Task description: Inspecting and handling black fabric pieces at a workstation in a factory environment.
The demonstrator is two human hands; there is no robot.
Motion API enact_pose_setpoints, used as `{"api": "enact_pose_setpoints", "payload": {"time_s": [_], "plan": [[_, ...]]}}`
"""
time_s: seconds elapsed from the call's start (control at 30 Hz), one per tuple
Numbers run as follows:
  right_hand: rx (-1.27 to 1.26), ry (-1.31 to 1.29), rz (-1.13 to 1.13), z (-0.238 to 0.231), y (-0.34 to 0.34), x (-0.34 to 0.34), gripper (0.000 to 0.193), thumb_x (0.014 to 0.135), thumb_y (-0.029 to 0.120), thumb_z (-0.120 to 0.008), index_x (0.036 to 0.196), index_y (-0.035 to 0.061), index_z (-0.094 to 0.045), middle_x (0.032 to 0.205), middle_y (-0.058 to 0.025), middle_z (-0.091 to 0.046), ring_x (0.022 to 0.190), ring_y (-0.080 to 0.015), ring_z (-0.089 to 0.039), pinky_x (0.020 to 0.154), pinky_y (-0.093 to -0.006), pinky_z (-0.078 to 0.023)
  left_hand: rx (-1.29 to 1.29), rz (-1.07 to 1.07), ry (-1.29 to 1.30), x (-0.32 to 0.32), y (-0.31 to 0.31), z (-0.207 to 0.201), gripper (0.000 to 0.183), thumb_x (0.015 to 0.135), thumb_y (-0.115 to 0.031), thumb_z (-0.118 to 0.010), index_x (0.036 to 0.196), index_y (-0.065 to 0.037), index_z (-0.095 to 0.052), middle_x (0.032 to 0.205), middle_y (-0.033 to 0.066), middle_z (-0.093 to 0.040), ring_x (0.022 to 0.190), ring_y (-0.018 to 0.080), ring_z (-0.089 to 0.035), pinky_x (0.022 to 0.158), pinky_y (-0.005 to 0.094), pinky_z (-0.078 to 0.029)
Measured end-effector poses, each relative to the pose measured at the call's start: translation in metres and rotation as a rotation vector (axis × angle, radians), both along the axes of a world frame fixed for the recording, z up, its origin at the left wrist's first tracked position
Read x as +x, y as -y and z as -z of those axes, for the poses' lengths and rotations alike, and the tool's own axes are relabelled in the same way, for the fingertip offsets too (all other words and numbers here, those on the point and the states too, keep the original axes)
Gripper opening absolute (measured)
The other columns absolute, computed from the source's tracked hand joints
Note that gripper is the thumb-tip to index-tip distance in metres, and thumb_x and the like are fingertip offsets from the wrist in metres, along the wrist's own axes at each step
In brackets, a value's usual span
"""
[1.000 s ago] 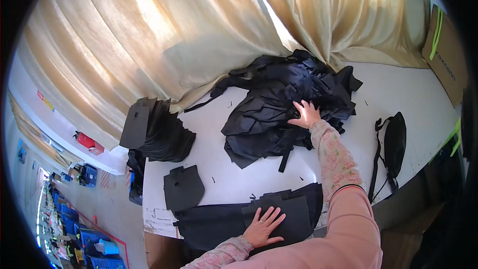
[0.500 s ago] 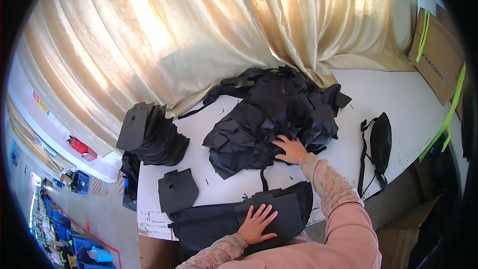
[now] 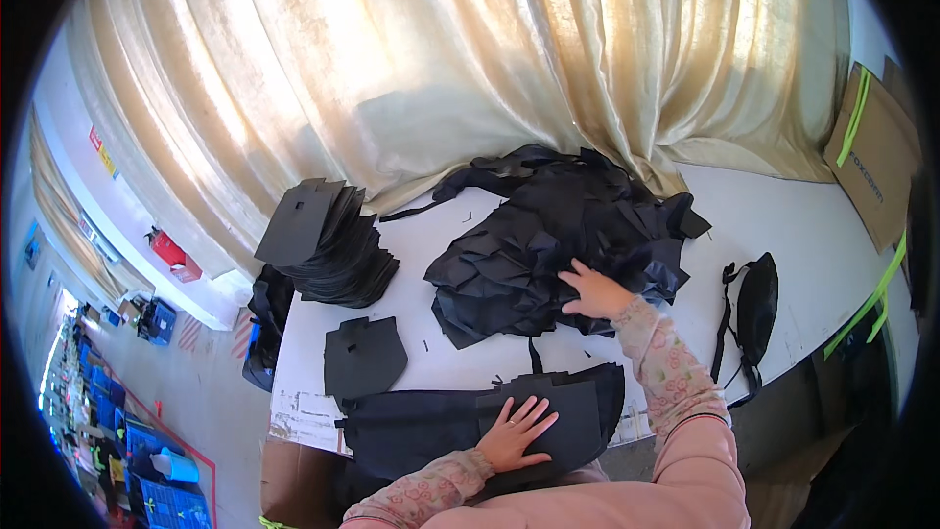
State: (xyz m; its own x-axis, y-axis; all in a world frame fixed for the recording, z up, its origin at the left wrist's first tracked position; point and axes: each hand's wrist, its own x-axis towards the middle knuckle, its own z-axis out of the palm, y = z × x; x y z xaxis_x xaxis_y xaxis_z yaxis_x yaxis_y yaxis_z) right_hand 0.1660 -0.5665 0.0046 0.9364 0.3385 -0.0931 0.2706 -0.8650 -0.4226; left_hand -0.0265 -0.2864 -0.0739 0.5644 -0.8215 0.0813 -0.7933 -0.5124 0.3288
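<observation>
My left hand [image 3: 516, 436] lies flat, fingers spread, on a dark grey stiff panel [image 3: 573, 409]. That panel rests on a black fabric piece [image 3: 416, 421] along the table's near edge. Farther forward, my right hand [image 3: 595, 292] reaches to the near side of a large heap of black fabric pieces [image 3: 548, 240]. Its fingers are stretched out and touch the heap, gripping no piece that I can see. A single notched grey panel [image 3: 364, 360] lies left of the heap, just beyond the fabric piece. Behind it rises a leaning stack of similar panels [image 3: 338, 250].
A black pouch with straps [image 3: 756, 309] lies on the white table [image 3: 783, 216] at the right. Beige curtains [image 3: 441, 49] hang along the back edge. Cardboard [image 3: 871, 157] with yellow-green straps stands at the far right. Black material [image 3: 266, 318] hangs beside the table's left edge.
The whole view has shifted, so the table sits slightly lower in it. My left hand stays flat on the panel and my right hand stays at the heap.
</observation>
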Motion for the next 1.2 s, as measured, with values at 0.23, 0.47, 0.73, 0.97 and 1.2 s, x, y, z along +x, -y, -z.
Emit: {"api": "enact_pose_setpoints", "payload": {"time_s": [0.23,0.47,0.73,0.97,1.2], "plan": [[0.104,0.203,0.09,-0.063,0.001,0.044,0.047,0.081,0.037,-0.07,0.12,0.0134,-0.061,0.107,-0.0144,-0.066,0.101,-0.0346,-0.062,0.084,-0.0421,-0.051,-0.006,-0.015,-0.026,0.001,-0.001,0.001,0.081,0.088,-0.063,-0.052,0.151,-0.018,-0.03,0.157,0.014,-0.024,0.146,0.0328,-0.019,0.114,0.0613,-0.012],[-0.065,0.296,0.184,-0.013,-0.005,0.07,0.047,0.074,0.019,-0.077,0.117,0.01,-0.061,0.107,-0.0106,-0.065,0.104,-0.0304,-0.06,0.087,-0.0474,-0.044,-0.013,-0.003,-0.063,0.002,0.0,-0.002,0.079,0.088,-0.061,-0.054,0.151,-0.018,-0.031,0.156,0.0144,-0.026,0.146,0.033,-0.019,0.114,0.0613,-0.012],[0.189,0.669,0.068,-0.07,-0.031,0.016,0.026,0.071,0.01,-0.076,0.094,0.0126,-0.064,0.082,-0.0031,-0.061,0.086,-0.0237,-0.059,0.078,-0.0379,-0.04,-0.155,0.009,-0.121,0.006,-0.007,-0.006,0.073,0.087,-0.043,-0.065,0.147,-0.014,-0.036,0.155,0.018,-0.025,0.145,0.0355,-0.022,0.115,0.0569,-0.017],[0.375,0.844,-0.19,-0.129,-0.08,-0.069,0.026,0.067,0.012,-0.078,0.082,0.0112,-0.056,0.075,-0.0033,-0.055,0.076,-0.0255,-0.056,0.074,-0.0373,-0.04,-1.349,-0.276,-0.606,0.063,0.008,-0.101,0.069,0.086,-0.011,-0.068,0.144,-0.003,-0.031,0.138,0.0131,-0.043,0.126,0.0225,-0.048,0.109,0.0391,-0.036],[0.595,0.763,-0.243,-0.139,-0.101,-0.119,0.033,0.067,0.015,-0.083,0.073,0.0108,-0.05,0.066,-0.0017,-0.052,0.066,-0.023,-0.055,0.07,-0.0346,-0.04,-1.42,-0.345,-0.497,0.107,-0.024,-0.157,0.025,0.09,0.002,-0.058,0.115,-0.003,-0.055,0.106,0.001,-0.059,0.097,0.0079,-0.055,0.089,0.0236,-0.044]]}}
